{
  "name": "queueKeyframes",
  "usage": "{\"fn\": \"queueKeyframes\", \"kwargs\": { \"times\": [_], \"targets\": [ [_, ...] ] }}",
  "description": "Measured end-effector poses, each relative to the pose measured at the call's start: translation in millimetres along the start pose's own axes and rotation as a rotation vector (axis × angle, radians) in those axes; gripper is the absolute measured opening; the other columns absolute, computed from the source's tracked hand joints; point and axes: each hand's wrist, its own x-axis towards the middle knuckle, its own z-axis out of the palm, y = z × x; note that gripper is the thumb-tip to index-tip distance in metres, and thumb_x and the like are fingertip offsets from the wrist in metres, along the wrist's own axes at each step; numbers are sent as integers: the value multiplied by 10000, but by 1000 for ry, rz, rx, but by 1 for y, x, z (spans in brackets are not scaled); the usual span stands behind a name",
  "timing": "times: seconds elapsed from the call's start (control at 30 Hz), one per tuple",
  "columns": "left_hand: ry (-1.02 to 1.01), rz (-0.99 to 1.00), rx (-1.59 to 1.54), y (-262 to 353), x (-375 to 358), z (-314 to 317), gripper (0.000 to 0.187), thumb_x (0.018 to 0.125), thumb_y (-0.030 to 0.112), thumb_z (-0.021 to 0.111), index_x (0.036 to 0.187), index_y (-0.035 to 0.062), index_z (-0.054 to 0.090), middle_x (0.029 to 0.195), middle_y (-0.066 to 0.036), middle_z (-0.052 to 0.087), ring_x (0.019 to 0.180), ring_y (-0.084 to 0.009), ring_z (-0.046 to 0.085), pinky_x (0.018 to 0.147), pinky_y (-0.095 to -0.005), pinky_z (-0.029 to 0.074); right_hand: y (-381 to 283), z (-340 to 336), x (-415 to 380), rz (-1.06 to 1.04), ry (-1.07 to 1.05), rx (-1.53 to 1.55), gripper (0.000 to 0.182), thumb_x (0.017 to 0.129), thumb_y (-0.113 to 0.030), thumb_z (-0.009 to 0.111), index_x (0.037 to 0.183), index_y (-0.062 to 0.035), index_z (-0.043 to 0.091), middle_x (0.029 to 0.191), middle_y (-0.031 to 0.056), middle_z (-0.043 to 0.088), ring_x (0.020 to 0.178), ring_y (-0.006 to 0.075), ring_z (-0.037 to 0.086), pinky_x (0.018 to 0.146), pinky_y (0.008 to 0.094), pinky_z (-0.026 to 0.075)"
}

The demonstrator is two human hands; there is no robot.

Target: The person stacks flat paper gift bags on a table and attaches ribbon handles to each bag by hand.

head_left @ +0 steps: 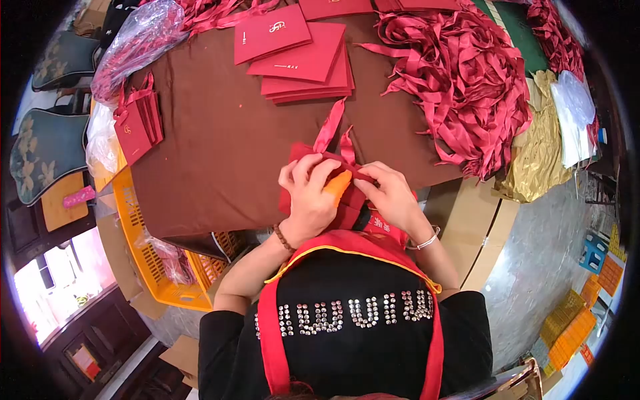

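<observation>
At the table's near edge, a small red paper bag [348, 215] is between my two hands, with red ribbon ends [331, 127] standing up from its top. My left hand [310, 197] is closed on the bag's left side, fingers curled over the upper edge. An orange piece [339, 185] shows at those fingers; I cannot tell what it is. Thumb and fingers of my right hand [392, 197] pinch the bag's upper right edge, close to the ribbon. Part of the bag is hidden under both hands.
Flat red bags [300, 60] are stacked ahead on the brown tablecloth [213, 133]. A heap of red ribbons [460, 87] lies to the right. Ribboned bags [139, 127] sit at the left edge, above an orange crate [150, 260]. A cardboard box [470, 227] stands at the right.
</observation>
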Motion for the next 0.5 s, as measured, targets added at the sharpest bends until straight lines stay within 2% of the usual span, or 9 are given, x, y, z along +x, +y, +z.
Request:
{"fn": "queueKeyframes", "kwargs": {
  "times": [0.07, 0.13, 0.23, 0.3, 0.33, 0.43, 0.5],
  "targets": [
    [-39, -47, -109, -9, 2, -3, 183, 655, 137, 716, 829, 142, 661, 1019, 35, 555, 1052, -207, 473, 878, -416, 269, -2, 1, -1, -9, -16, 20, 203, 838, -90, 603, 992, 42, 591, 957, 151, 598, 794, 267, 602, 686, 317, 472],
    [-58, -18, -158, -18, 7, -9, 194, 644, 146, 728, 826, 142, 660, 1012, 38, 558, 1044, -208, 478, 876, -412, 270, -5, 0, 0, -83, -19, 32, 171, 847, -101, 588, 975, 13, 593, 971, 166, 596, 895, 332, 589, 770, 368, 471],
    [-73, 14, -201, -19, 21, -23, 240, 627, 184, 757, 839, 133, 656, 986, 25, 571, 1017, -203, 495, 876, -401, 268, -10, 0, -2, -152, -54, 40, 162, 855, -94, 579, 982, 6, 590, 994, 157, 591, 913, 330, 586, 785, 366, 472],
    [-140, -69, -232, -18, 26, -29, 260, 644, 208, 760, 863, 120, 652, 955, -2, 583, 998, -197, 505, 873, -398, 266, -12, 1, -2, -146, -57, 55, 158, 855, -90, 580, 983, 2, 591, 1004, 154, 589, 917, 330, 587, 787, 368, 475],
    [-183, -21, -194, -20, 27, -30, 273, 656, 230, 759, 877, 115, 646, 927, -20, 590, 979, -194, 511, 864, -396, 267, -13, 1, -2, -164, -39, 30, 157, 854, -85, 580, 985, 0, 590, 1004, 155, 588, 917, 330, 587, 786, 370, 476],
    [-243, -21, -197, -26, 24, -27, 288, 656, 240, 760, 887, 111, 645, 902, -24, 594, 966, -198, 514, 848, -395, 271, -14, 5, -3, -193, -15, 2, 159, 852, -77, 580, 992, -3, 589, 1008, 155, 586, 919, 331, 587, 783, 372, 478],
    [-307, -50, -242, -31, 25, -27, 278, 701, 267, 715, 942, 136, 672, 916, -6, 589, 974, -169, 506, 835, -412, 276, -16, 4, -3, -193, -14, 5, 159, 849, -67, 581, 986, 13, 592, 1006, 164, 586, 913, 325, 585, 804, 361, 468]
  ]
}}
